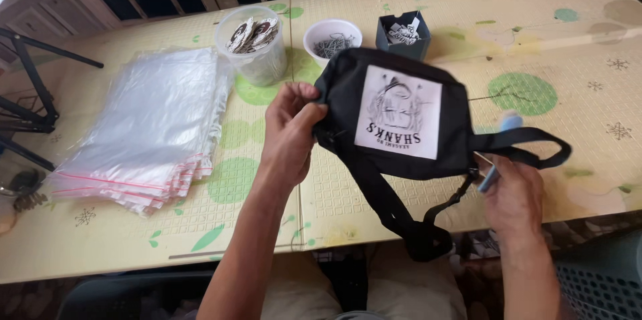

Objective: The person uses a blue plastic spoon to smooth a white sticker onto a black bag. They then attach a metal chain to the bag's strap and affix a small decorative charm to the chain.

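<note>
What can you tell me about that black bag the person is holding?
The bag is a small black pouch of cloth-like fabric with a white square patch bearing a drawn face, seen upside down. A black strap loops from it and hangs past the table edge. It is held tilted above the table: the left hand pinches its left edge, and the right hand holds the strap end along with a small blue thing.

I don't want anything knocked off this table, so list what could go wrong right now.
1. The black bag, held above the table by the left hand, hangs close to the white cup and clear tub; a swing might tip them.
2. Its strap dangles past the table edge and could snag.
</note>
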